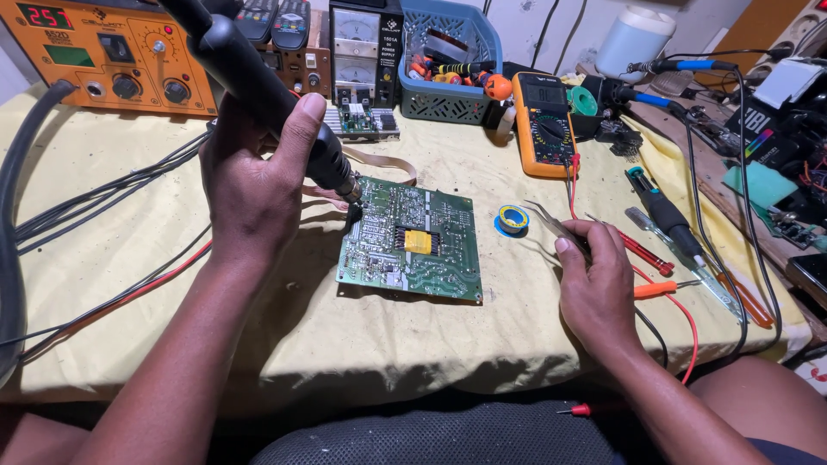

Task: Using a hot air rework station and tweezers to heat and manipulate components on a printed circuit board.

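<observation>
Left hand clamps the stiff black hot-air wand by its handle, nozzle over the fragile green circuit board; right hand pinches thin metal tweezers.

Red-digit screen far left on orange box; green label beneath. Grey screen on orange meter, far centre-right.

One circuit board, one multimeter, one tape roll, two hands.
</observation>
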